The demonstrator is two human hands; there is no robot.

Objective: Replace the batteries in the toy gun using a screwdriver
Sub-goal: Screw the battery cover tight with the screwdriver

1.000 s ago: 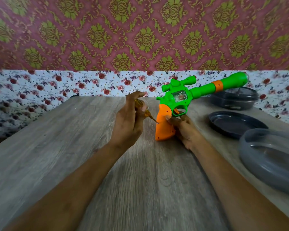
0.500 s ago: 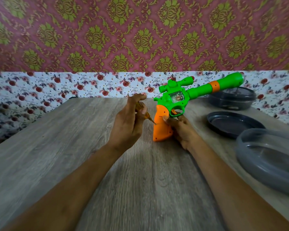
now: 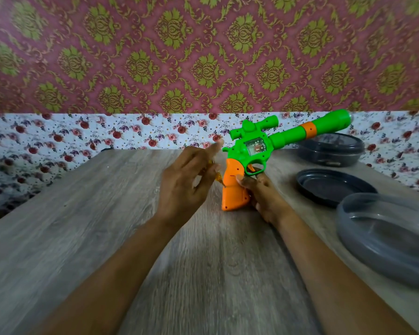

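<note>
home setting: damask wallpaper [image 3: 203, 56], floral-print strip [image 3: 107, 134] below it, wood-grain tabletop [image 3: 82, 213], plastic household containers [image 3: 382, 238] at the right edge.

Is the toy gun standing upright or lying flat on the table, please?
Upright: the toy gun stands on its orange grip on the table, the right hand holding it, barrel slanting upward.

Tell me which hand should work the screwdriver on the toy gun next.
Left. The left hand holds the screwdriver, its tip at the orange grip of the toy gun; the right hand holds that grip, steadying the gun.
</note>
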